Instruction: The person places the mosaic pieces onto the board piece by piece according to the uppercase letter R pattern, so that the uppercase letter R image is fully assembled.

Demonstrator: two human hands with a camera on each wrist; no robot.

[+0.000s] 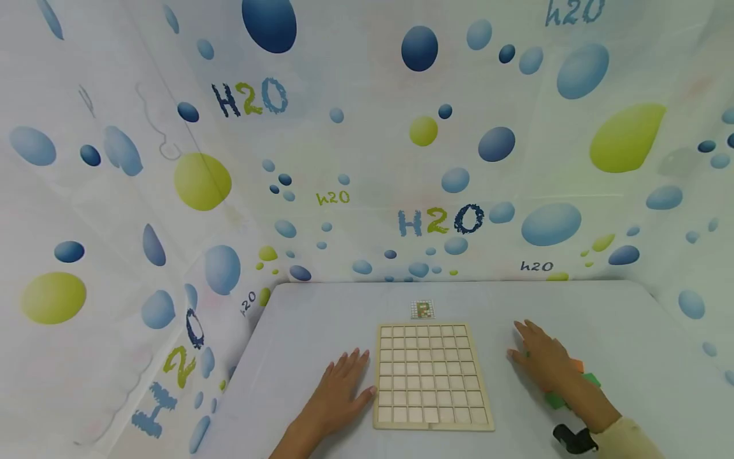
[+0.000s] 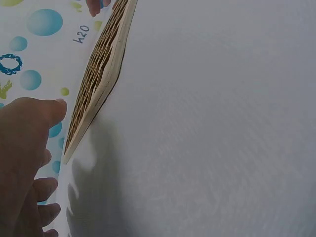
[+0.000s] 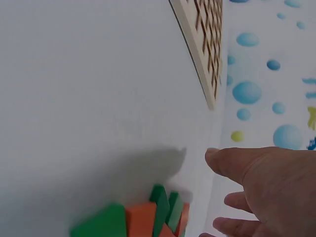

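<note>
Flat on the white table lies a square wooden grid board (image 1: 459,427) with rows of square cells. My left hand (image 1: 338,392) is spread just left of the board, fingers straight, its thumb at the board's left edge; whether it touches is unclear. To the right, my right hand (image 1: 543,360) stretches over a group of green tiles (image 1: 555,400) and orange tiles (image 1: 576,365), hiding part of them. In the right wrist view, green pieces (image 3: 104,222) and orange pieces (image 3: 140,219) lie below the hand, which holds nothing. A small patterned card (image 1: 423,310) sits behind the board.
A black strap-like object (image 1: 575,440) is at the right wrist by a pale sleeve (image 1: 625,440). The white table (image 1: 321,325) meets a curtain (image 1: 367,146) printed with blue and green drops behind it and at the sides.
</note>
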